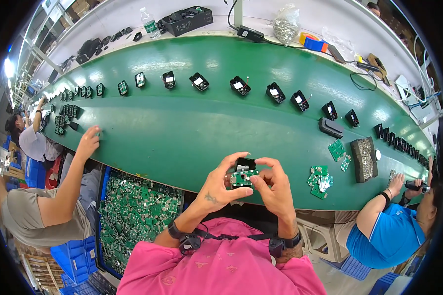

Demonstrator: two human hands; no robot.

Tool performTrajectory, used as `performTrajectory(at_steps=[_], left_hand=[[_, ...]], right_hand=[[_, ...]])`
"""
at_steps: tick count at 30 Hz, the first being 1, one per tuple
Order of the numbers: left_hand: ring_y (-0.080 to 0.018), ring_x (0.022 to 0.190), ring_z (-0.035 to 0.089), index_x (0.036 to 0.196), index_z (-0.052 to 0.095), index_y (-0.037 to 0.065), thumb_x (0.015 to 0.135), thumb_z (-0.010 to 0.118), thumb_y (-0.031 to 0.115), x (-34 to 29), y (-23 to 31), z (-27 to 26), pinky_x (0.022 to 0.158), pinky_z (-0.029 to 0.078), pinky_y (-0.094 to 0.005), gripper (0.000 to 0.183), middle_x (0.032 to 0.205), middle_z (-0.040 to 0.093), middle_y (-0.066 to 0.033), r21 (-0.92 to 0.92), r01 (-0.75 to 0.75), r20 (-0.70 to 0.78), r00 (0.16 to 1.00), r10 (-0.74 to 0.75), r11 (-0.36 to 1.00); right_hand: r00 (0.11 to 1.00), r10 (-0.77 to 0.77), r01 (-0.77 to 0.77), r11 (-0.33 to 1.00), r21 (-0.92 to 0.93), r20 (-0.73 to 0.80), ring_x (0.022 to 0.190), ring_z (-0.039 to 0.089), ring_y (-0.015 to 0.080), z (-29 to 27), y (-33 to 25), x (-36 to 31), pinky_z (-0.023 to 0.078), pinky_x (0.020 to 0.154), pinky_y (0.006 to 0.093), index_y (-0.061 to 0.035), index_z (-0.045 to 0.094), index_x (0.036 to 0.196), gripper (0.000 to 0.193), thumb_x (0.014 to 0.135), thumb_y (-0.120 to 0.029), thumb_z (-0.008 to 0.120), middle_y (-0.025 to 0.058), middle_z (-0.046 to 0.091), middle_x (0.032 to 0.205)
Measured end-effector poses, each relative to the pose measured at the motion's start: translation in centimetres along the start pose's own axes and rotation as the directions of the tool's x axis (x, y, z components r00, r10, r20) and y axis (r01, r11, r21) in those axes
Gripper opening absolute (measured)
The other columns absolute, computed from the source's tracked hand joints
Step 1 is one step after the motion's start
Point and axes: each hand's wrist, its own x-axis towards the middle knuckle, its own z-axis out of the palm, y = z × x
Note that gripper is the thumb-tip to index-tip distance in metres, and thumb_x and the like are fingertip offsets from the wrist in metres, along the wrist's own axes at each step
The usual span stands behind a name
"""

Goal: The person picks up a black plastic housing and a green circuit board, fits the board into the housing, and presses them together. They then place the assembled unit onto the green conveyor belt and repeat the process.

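Note:
Close to the table's near edge, a small black plastic housing (243, 162) is held between my two hands. A green circuit board (241, 178) lies against its near side; I cannot tell whether it is seated inside. My left hand (220, 183) is closed around the left side, thumb below the board and index finger at the housing's top. My right hand (274, 186) grips from the right, with its thumb at the board's right end and its index finger at the housing's upper corner. To the right lie loose green boards (320, 181) and a dark box of small metal parts (364, 158).
Black housings (240, 85) stand spaced in a curved row across the green table (172, 132). A black oblong case (331, 128) lies at right. Below left, a blue-rimmed bin (133, 216) is full of boards. Co-workers sit left (39, 211) and right (389, 231).

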Motion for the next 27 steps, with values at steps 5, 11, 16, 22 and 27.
performTrajectory(at_steps=[5,11,16,22,27], left_hand=[[-0.0080,0.090,0.058,0.149,0.039,0.010,0.091,0.062,0.001,-0.3,0.8,0.2,0.071,0.052,-0.0238,0.063,0.110,0.061,-0.0032,-0.102,0.187,-0.008,0.982,-0.189,0.977],[-0.0045,0.082,0.055,0.149,0.040,0.009,0.092,0.058,-0.001,-0.2,0.5,0.8,0.068,0.048,-0.0210,0.060,0.100,0.061,-0.0003,0.094,0.132,-0.016,0.991,-0.131,0.987],[-0.0035,0.079,0.053,0.149,0.040,0.008,0.093,0.057,-0.001,-0.2,1.2,1.5,0.066,0.045,-0.0203,0.059,0.095,0.058,0.0000,0.081,0.098,-0.043,0.995,-0.094,0.992],[-0.0045,0.080,0.054,0.151,0.039,0.007,0.093,0.055,-0.003,-0.6,1.0,1.9,0.068,0.048,-0.0216,0.062,0.097,0.059,-0.0023,0.111,0.085,-0.067,0.995,-0.078,0.990],[-0.0052,0.085,0.056,0.151,0.039,0.005,0.093,0.055,-0.004,-0.6,1.0,1.8,0.072,0.050,-0.0224,0.061,0.101,0.060,-0.0036,0.112,0.119,-0.027,0.993,-0.117,0.987]], right_hand=[[0.996,-0.054,0.031,0.954,-0.299,-0.068,0.061,0.053,0.0066,0.0,-0.4,-0.3,0.040,0.055,0.0231,-0.0020,0.063,0.115,0.024,0.091,-0.003,0.069,0.0003,0.059,0.069],[0.994,-0.106,0.108,0.990,-0.092,0.025,0.060,0.065,0.0110,0.7,-1.0,-0.6,0.050,0.052,0.0242,0.0006,0.073,0.106,0.016,0.092,0.002,0.066,0.0074,0.068,0.080],[0.999,0.026,-0.013,0.965,0.261,-0.046,0.057,0.065,0.0128,1.4,-0.4,-1.1,0.050,0.048,0.0234,0.0049,0.071,0.103,0.012,0.094,0.002,0.063,0.0089,0.070,0.084],[0.985,0.074,-0.004,0.912,0.410,-0.154,0.059,0.064,0.0124,2.5,-0.1,-1.5,0.050,0.050,0.0226,0.0071,0.070,0.104,0.013,0.097,0.000,0.062,0.0111,0.069,0.084],[0.995,-0.029,0.058,0.941,0.334,-0.091,0.061,0.062,0.0089,2.0,-0.4,-1.8,0.049,0.051,0.0207,0.0041,0.069,0.102,0.011,0.097,-0.001,0.062,0.0056,0.066,0.087]])
